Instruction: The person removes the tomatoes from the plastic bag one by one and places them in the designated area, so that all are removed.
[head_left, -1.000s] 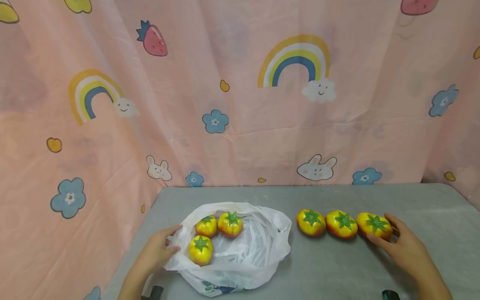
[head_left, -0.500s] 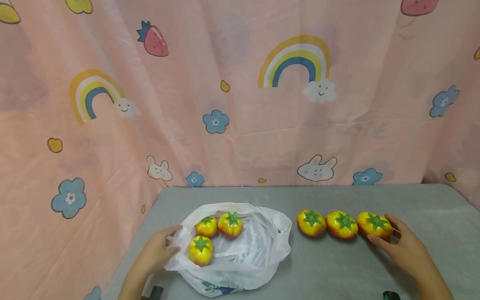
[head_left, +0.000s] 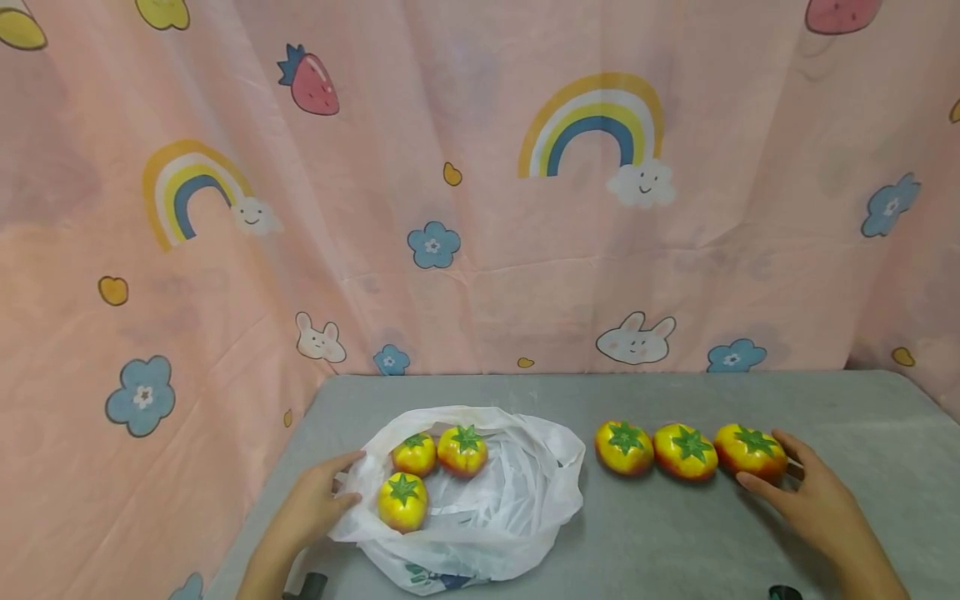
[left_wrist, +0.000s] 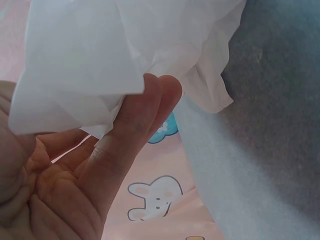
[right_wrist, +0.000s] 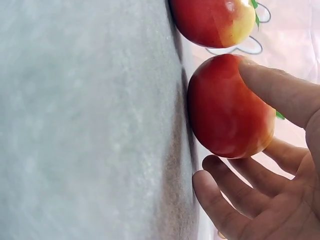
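Note:
In the head view my left hand [head_left: 318, 498] is at the left rim of a white plastic bag [head_left: 517, 546], the thin plastic between thumb and fingers. The left wrist view shows fingertips [left_wrist: 167, 95] against the bag's edge. Three yellow tomatoes [head_left: 402, 502] with green star-shaped tops lie inside the bag's left part. My right hand [head_left: 813, 500] spans the rightmost tomato [head_left: 750, 452] of a row of three. From the right wrist, the thumb lies on that tomato's red side, with the fingers round the other side and some fingertips free. It sits on the table.
Two more tomatoes, the middle one [head_left: 685, 452] and the left one [head_left: 624, 448], stand in the row right of the bag. The grey table [head_left: 675, 542] ends at a pink patterned curtain [head_left: 495, 308]. A dark object [head_left: 784, 592] shows at the front edge.
The head view has shifted very slightly. Both hands, the bag and the tomatoes keep their places.

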